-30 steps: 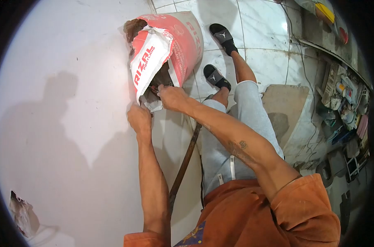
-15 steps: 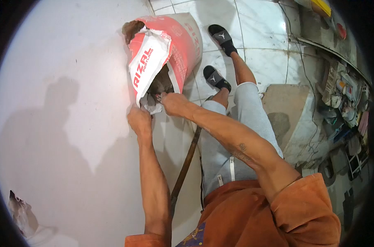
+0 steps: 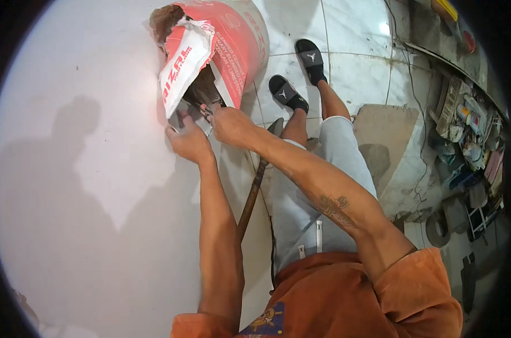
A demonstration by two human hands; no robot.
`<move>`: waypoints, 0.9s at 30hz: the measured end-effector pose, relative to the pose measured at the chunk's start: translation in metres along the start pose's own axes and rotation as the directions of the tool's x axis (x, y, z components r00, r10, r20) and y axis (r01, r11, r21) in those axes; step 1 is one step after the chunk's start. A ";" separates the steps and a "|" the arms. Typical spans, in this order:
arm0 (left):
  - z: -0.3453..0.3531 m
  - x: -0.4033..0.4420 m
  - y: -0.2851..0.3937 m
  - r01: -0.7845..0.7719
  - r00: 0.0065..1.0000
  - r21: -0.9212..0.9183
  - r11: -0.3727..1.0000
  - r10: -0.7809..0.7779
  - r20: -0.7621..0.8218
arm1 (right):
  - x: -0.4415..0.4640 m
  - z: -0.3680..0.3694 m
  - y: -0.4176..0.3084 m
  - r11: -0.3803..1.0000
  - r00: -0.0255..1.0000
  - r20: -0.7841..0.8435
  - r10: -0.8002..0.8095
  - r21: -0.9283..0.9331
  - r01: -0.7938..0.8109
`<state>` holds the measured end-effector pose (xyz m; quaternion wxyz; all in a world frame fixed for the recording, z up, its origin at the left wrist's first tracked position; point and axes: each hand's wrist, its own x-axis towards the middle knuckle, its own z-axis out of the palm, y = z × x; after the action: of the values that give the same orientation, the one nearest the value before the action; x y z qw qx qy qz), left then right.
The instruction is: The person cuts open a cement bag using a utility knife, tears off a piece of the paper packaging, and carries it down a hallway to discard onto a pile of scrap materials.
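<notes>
A torn red and white paper cement bag [image 3: 233,50] printed "RIZAL PORTLAND" stands at the top centre, its side ripped open on a dark inside. My left hand [image 3: 190,139] is at the lower corner of the torn flap, with thumb and fingers closed around the paper edge and slightly blurred. Beside it, my right hand [image 3: 231,127] is closed at the lower edge of the opening. A small metallic and reddish thing [image 3: 206,111] pokes out from its fingers; its kind is unclear.
A wooden-handled tool [image 3: 254,194] leans beside my legs. Slide sandals [image 3: 288,93] are on my feet on the tiled floor. A brown board [image 3: 390,127] lies to the right, near a cable [image 3: 414,107] and piled clutter [image 3: 472,129]. A pale smooth surface [image 3: 97,253] spans the left.
The bag and both hands appear higher and further left in the view. My left hand has turned, with its fingers now over the flap's edge. The right hand stays close to the opening.
</notes>
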<state>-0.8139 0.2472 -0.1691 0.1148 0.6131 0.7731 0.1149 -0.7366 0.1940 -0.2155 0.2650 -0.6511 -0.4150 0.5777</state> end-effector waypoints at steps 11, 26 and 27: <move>-0.001 0.024 -0.022 -0.217 0.974 0.230 0.949 0.195 0.118 | -0.006 -0.003 0.005 0.990 0.997 -0.008 0.080 0.117 -0.079; -0.007 0.019 -0.025 -0.434 0.899 0.141 0.890 0.419 0.125 | 0.011 0.022 0.019 0.990 0.999 -0.015 0.028 0.138 -0.026; -0.010 0.017 -0.026 -0.434 0.899 0.120 0.893 0.420 0.126 | 0.009 0.025 0.020 0.991 0.999 -0.026 0.023 0.136 -0.020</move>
<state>-0.8444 0.2576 -0.1688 0.0794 0.7795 0.6193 0.0508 -0.7559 0.1886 -0.2414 0.3080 -0.6439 -0.3641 0.5983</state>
